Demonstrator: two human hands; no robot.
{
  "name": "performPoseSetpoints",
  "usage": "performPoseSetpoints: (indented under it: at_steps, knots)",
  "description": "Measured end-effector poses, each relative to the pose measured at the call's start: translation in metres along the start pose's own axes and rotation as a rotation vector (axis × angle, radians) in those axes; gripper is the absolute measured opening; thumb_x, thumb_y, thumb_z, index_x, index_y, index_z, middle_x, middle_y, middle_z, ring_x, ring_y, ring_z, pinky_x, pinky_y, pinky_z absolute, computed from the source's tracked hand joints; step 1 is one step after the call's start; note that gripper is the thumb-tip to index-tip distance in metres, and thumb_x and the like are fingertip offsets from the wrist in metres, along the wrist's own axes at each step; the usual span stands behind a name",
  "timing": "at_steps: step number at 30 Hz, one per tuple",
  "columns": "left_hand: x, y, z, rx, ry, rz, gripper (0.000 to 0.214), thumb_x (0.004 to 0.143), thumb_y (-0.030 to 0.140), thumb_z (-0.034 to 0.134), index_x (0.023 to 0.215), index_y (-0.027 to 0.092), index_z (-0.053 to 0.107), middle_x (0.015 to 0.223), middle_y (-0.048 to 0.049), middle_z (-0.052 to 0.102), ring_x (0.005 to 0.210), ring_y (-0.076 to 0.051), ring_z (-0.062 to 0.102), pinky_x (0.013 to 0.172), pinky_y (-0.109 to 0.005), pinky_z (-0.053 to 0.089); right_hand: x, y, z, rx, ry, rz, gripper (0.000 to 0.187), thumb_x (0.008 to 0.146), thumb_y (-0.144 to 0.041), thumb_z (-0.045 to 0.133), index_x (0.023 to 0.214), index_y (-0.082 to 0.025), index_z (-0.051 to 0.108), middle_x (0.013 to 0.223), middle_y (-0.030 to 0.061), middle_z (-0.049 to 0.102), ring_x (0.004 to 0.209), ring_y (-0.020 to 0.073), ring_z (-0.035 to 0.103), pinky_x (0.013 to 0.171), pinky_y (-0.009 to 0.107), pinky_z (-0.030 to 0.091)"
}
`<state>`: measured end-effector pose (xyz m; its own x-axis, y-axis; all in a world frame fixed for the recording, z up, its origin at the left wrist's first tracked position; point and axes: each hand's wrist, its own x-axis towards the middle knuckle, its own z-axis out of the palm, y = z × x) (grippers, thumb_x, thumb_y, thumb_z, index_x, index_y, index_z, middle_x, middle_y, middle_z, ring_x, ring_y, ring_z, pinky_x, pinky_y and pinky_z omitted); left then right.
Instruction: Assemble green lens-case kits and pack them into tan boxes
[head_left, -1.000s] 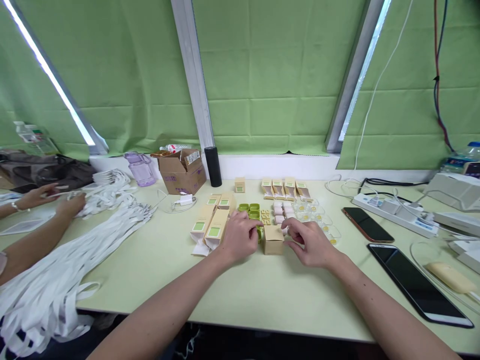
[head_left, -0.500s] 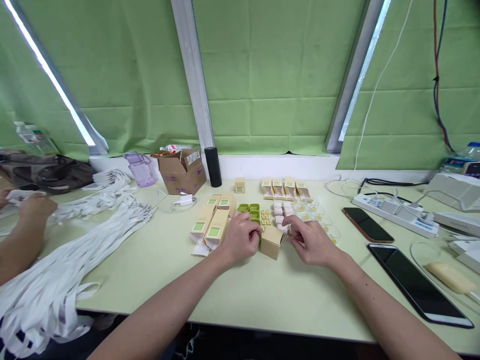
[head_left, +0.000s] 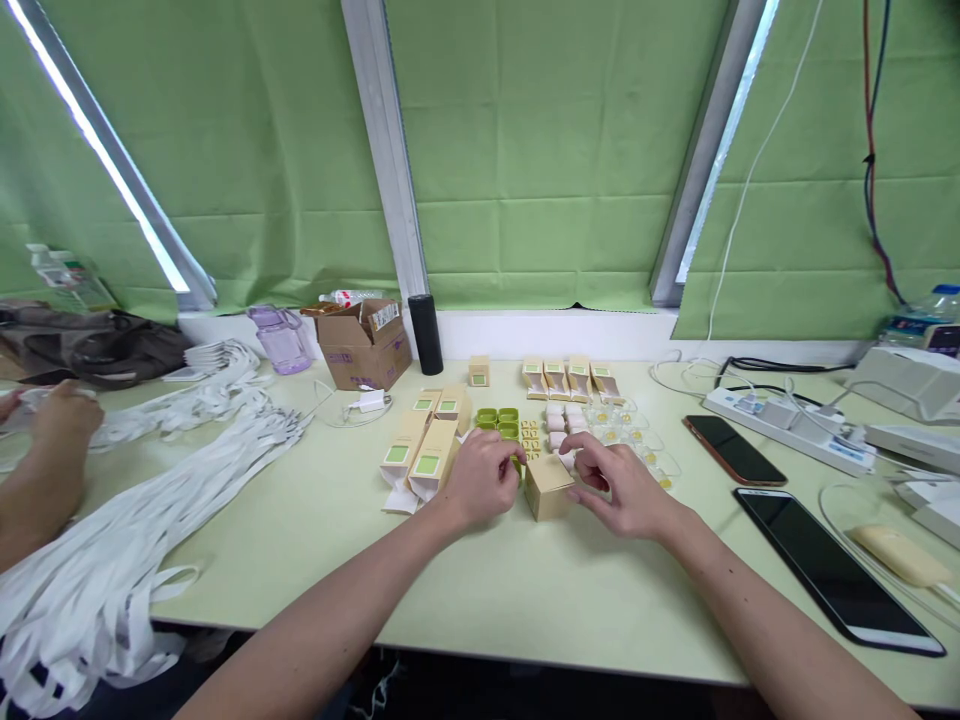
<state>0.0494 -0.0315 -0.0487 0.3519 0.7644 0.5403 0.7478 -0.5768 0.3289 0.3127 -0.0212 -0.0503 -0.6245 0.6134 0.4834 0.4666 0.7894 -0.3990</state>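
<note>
A small plain cardboard box (head_left: 548,490) stands on the table between my hands, its top closed. My left hand (head_left: 484,475), fingers curled, is at the box's left edge; its fingertips are partly hidden. From the right, my right hand (head_left: 619,488) has thumb and index finger at the box's side and top edge. Just behind are green square containers (head_left: 497,416), small yellow pieces (head_left: 530,437), pale pink blocks (head_left: 556,422) and clear packs with yellow-and-white items (head_left: 616,425). Several long boxes with green labels (head_left: 420,440) lie beside my left hand.
Open labelled boxes (head_left: 566,377) and one small box (head_left: 479,371) sit farther back. Phones (head_left: 832,560) and a power strip (head_left: 787,425) lie right. White straps (head_left: 150,510) cover the left side, near another person's hand (head_left: 67,415). A carton (head_left: 365,345) and black cylinder (head_left: 426,335) stand behind.
The small cardboard box has turned and now stands squarer on the table. My right thumb has come to its right side; my left fingers have loosened slightly.
</note>
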Motion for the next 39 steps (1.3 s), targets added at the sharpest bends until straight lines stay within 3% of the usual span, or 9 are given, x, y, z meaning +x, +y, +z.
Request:
performPoseSetpoints:
  at_steps: [5, 12, 19, 23, 26, 29, 32, 36, 39]
  knots:
    - [-0.002, 0.001, 0.003, -0.027, -0.007, 0.065, 0.022, 0.08, 0.006, 0.056, 0.075, 0.019, 0.073, 0.067, -0.0032, 0.06, 0.07, -0.02, 0.056, 0.077, -0.038, 0.042, 0.001, 0.004, 0.005, -0.082, 0.01, 0.053, 0.035, 0.091, -0.018, 0.055, 0.124, -0.024, 0.05, 0.065, -0.0095, 0.05, 0.054, 0.016, 0.045, 0.06, 0.028, 0.026]
    - [-0.004, 0.002, 0.005, -0.062, -0.015, 0.118, 0.021, 0.079, 0.006, 0.056, 0.073, 0.02, 0.071, 0.066, -0.0022, 0.057, 0.069, -0.02, 0.054, 0.075, -0.039, 0.04, 0.004, 0.012, 0.013, -0.253, 0.051, 0.157, 0.029, 0.098, -0.023, 0.048, 0.127, -0.023, 0.053, 0.066, -0.0049, 0.066, 0.055, 0.0197, 0.058, 0.061, 0.029, 0.027]
    - [-0.001, 0.003, -0.001, -0.155, 0.103, 0.021, 0.022, 0.085, 0.007, 0.055, 0.095, 0.021, 0.069, 0.085, -0.0061, 0.066, 0.092, -0.026, 0.061, 0.085, -0.043, 0.047, 0.008, 0.011, 0.009, -0.4, 0.098, 0.331, 0.028, 0.097, -0.022, 0.044, 0.121, -0.023, 0.057, 0.065, -0.0018, 0.069, 0.057, 0.0223, 0.063, 0.06, 0.029, 0.024]
    - [-0.001, 0.007, -0.003, -0.24, -0.014, 0.041, 0.041, 0.083, 0.007, 0.056, 0.12, 0.022, 0.064, 0.117, -0.0105, 0.068, 0.127, -0.031, 0.053, 0.107, -0.05, 0.046, 0.008, 0.01, 0.008, -0.443, 0.123, 0.392, 0.028, 0.095, -0.02, 0.044, 0.119, -0.023, 0.059, 0.067, -0.0003, 0.07, 0.058, 0.023, 0.064, 0.06, 0.029, 0.023]
    - [-0.001, 0.013, -0.005, -0.255, -0.152, 0.075, 0.052, 0.09, 0.019, 0.061, 0.141, 0.026, 0.053, 0.139, -0.0121, 0.062, 0.14, -0.033, 0.043, 0.117, -0.055, 0.039, 0.009, 0.01, 0.009, -0.463, 0.131, 0.424, 0.028, 0.094, -0.02, 0.046, 0.119, -0.023, 0.059, 0.067, 0.0, 0.071, 0.059, 0.023, 0.064, 0.06, 0.029, 0.023]
    - [0.0, 0.018, -0.007, -0.247, -0.238, 0.103, 0.057, 0.096, 0.042, 0.066, 0.148, 0.027, 0.048, 0.141, -0.0133, 0.06, 0.137, -0.036, 0.043, 0.116, -0.057, 0.038, 0.009, 0.01, 0.01, -0.47, 0.126, 0.451, 0.029, 0.094, -0.021, 0.048, 0.12, -0.023, 0.06, 0.067, 0.0, 0.072, 0.06, 0.023, 0.064, 0.06, 0.029, 0.023]
    - [0.003, 0.024, -0.007, -0.195, -0.267, 0.124, 0.066, 0.094, 0.059, 0.07, 0.148, 0.027, 0.048, 0.139, -0.0134, 0.061, 0.13, -0.036, 0.048, 0.113, -0.056, 0.038, 0.01, 0.009, 0.01, -0.468, 0.121, 0.463, 0.03, 0.095, -0.021, 0.048, 0.122, -0.023, 0.06, 0.068, 0.0002, 0.073, 0.06, 0.0238, 0.065, 0.06, 0.029, 0.024]
    - [0.005, 0.036, -0.005, -0.05, -0.258, 0.094, 0.082, 0.084, 0.064, 0.081, 0.148, 0.025, 0.047, 0.14, -0.0136, 0.062, 0.127, -0.037, 0.053, 0.11, -0.055, 0.039, 0.01, 0.008, 0.01, -0.46, 0.125, 0.459, 0.03, 0.096, -0.02, 0.047, 0.122, -0.023, 0.06, 0.065, -0.0005, 0.07, 0.059, 0.0237, 0.065, 0.059, 0.029, 0.024]
    - [0.004, 0.046, 0.001, 0.036, -0.26, 0.066, 0.078, 0.087, 0.059, 0.08, 0.147, 0.023, 0.045, 0.138, -0.0146, 0.063, 0.125, -0.038, 0.056, 0.108, -0.055, 0.04, 0.009, 0.007, 0.01, -0.461, 0.137, 0.45, 0.031, 0.095, -0.019, 0.046, 0.122, -0.023, 0.06, 0.065, -0.0006, 0.07, 0.058, 0.0231, 0.065, 0.059, 0.029, 0.024]
